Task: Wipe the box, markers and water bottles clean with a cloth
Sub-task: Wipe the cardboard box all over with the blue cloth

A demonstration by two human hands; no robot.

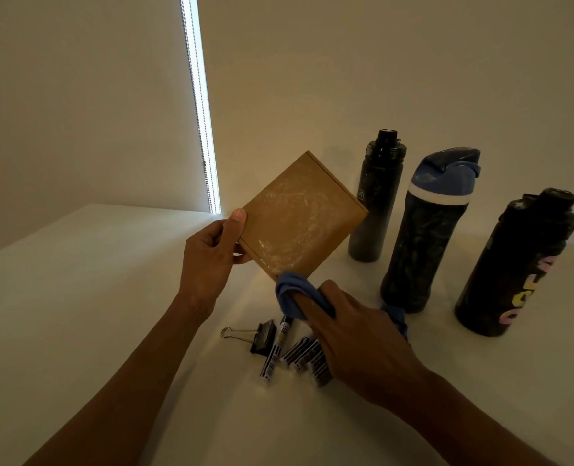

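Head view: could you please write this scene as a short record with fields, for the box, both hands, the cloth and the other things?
box: brown cardboard box, tilted, held above the white table, whitish smears on its face
grip: left hand holds its left edge, thumb on top
wiping: right hand holds a blue cloth at the box's near corner
bottles: three upright at right: slim black bottle, blue-lidded bottle, black lettered bottle
on table: markers beside a binder clip

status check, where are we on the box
Left grip holds box up, top dusty. Right grip holds cloth at its near edge. On the table below, markers and clip, nothing blocking.
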